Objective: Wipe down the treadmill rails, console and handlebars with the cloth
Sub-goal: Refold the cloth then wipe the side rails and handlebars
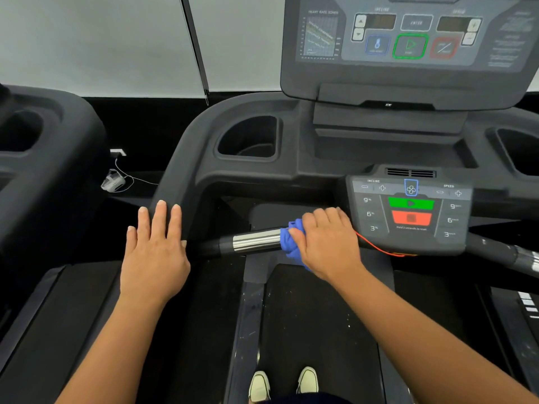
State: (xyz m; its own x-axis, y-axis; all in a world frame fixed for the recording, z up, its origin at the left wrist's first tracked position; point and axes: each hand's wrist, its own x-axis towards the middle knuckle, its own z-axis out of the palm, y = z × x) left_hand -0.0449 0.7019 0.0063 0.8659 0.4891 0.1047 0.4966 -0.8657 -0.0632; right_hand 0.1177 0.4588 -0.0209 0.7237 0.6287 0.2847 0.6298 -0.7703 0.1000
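Shoes (259, 386) on the belt (306, 316); right hand (326, 240) clamps cloth (290, 243) round the handlebar (256, 242), left hand (154, 258) flat, empty; console (408, 39) probably not yet wiped.

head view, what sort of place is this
Likely a gym: a dark grey treadmill console with incline and speed buttons, a second black exercise machine beside it on the left, and a chrome-sleeved black handlebar.

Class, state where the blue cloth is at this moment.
In the head view, near centre, the blue cloth is bunched on the front handlebar under the right hand, between the bar's chrome section and the lower keypad.
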